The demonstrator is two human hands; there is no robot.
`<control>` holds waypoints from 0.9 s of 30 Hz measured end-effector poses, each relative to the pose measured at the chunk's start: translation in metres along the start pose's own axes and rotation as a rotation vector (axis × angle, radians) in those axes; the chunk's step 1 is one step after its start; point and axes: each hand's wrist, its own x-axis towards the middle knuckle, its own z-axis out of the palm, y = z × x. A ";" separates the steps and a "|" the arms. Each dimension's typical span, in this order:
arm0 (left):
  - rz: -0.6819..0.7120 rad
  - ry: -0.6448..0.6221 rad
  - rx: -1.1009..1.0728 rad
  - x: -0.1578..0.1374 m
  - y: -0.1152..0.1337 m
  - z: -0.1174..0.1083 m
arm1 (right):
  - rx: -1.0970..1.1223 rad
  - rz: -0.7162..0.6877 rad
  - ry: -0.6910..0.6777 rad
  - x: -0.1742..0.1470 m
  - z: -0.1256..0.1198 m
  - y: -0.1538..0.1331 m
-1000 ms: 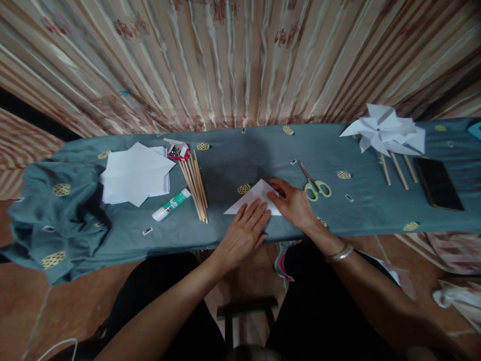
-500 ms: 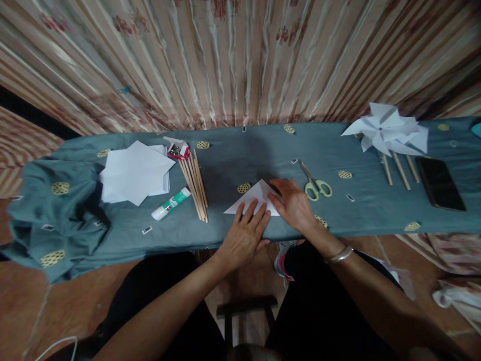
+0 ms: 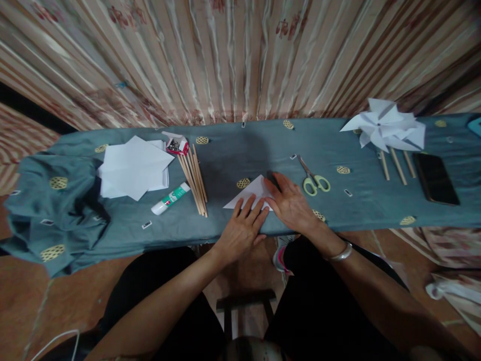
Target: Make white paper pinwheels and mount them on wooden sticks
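A white sheet of paper (image 3: 256, 186), folded into a triangle, lies on the cloth-covered table in front of me. My left hand (image 3: 240, 228) rests on its lower edge with fingers spread and flat. On the paper's right side lies my right hand (image 3: 291, 203), fingers bent and apart, touching the edge and covering the right corner. Green-handled scissors (image 3: 314, 181) lie just beyond my right hand, blades pointing away. Left of the paper, several wooden sticks (image 3: 195, 183) lie side by side near a glue stick (image 3: 171, 199).
A stack of white paper (image 3: 131, 168) and a small red box of metal pieces (image 3: 177, 144) lie at the left. Paper pinwheels (image 3: 387, 125) on sticks and a black phone (image 3: 436, 179) are at the right. Bunched tablecloth (image 3: 56, 210) fills the left end. A curtain (image 3: 240, 60) hangs behind.
My right hand has shifted slightly left, further over the right side of the folded paper. My left hand stays pressed on it. The whole view has shifted slightly.
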 end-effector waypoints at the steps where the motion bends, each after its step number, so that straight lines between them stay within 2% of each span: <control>1: -0.004 0.000 0.002 -0.002 -0.001 0.000 | -0.018 -0.009 -0.006 -0.005 0.000 0.001; 5: -0.035 0.021 0.011 -0.010 -0.006 -0.002 | -0.050 -0.025 -0.010 -0.024 -0.003 0.009; 14: -0.052 0.069 0.018 -0.021 -0.012 -0.002 | 0.001 0.067 0.020 -0.053 -0.017 0.033; 21: -0.055 0.082 0.016 -0.019 -0.011 -0.001 | 0.048 0.116 0.027 -0.054 -0.024 0.039; 27: -0.077 0.091 0.030 -0.016 -0.005 -0.004 | 0.126 0.158 0.041 -0.043 -0.027 0.031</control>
